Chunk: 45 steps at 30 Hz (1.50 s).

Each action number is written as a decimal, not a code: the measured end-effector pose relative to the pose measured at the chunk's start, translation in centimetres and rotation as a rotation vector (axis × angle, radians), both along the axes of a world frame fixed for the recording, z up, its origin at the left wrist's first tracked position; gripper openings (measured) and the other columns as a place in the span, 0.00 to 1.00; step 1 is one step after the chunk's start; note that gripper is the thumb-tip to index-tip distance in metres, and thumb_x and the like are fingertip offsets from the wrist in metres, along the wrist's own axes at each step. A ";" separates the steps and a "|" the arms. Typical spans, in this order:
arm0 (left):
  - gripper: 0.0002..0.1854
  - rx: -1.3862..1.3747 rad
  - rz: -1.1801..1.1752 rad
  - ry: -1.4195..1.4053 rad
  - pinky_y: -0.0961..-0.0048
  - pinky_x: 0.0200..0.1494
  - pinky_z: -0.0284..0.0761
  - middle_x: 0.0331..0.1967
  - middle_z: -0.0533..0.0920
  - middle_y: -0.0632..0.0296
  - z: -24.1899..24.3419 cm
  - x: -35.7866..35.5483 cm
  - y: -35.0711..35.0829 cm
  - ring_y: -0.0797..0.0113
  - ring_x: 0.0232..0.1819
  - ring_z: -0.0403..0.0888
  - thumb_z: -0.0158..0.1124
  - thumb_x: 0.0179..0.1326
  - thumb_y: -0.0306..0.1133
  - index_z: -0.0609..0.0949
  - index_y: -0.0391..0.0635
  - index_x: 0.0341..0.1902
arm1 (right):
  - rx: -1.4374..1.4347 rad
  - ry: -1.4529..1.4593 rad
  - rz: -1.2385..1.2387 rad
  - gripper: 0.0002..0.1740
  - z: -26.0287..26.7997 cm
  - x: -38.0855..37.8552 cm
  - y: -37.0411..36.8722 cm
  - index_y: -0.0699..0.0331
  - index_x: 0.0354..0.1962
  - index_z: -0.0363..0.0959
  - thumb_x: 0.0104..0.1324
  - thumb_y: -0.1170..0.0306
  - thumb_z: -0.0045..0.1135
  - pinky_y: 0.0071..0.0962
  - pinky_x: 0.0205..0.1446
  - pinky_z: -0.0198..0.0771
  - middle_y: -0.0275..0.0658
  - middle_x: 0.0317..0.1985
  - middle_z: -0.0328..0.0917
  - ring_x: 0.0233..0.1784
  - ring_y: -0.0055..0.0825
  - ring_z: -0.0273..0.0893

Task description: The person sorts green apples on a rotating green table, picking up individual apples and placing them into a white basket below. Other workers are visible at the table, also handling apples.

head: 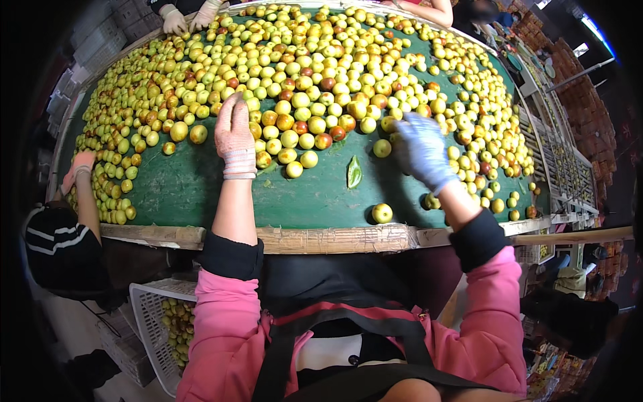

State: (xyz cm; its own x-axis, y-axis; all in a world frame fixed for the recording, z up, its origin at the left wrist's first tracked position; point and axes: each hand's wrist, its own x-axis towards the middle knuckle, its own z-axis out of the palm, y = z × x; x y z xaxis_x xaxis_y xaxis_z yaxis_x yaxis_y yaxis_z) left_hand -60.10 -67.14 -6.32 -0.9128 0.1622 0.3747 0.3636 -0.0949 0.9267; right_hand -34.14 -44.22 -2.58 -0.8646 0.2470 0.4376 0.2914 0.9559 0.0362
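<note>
Many green and reddish-brown jujube fruits (301, 100) are spread over a green sorting table (221, 201). In a pale knit glove, my left hand (234, 125) lies extended against the left side of a cluster of fruits; whether it grips one cannot be seen. My right hand (422, 148), in a blue glove and blurred, hovers or rests among fruits at the right; its fingertips and what they may hold are unclear. Between my hands lies a green leaf (354, 172), with a single fruit (382, 213) below it near the table's edge.
A taped wooden rail (331, 239) borders the table's near side. At the lower left stands a white plastic basket (150, 326) of fruits. Gloved hands of co-workers (174, 20) reach in at the far left and left side. A roller conveyor (562, 166) stands to the right.
</note>
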 end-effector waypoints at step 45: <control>0.23 -1.153 -0.454 -0.120 0.61 0.57 0.72 0.50 0.83 0.54 2.1 -1.3 -3.3 0.51 0.53 0.79 0.55 0.61 0.56 0.83 0.57 0.53 | -1.058 -0.127 0.265 0.23 -1.5 -12.8 -4.9 0.62 0.52 0.75 0.57 0.74 0.64 0.27 0.54 0.74 0.41 0.47 0.81 0.51 0.29 0.79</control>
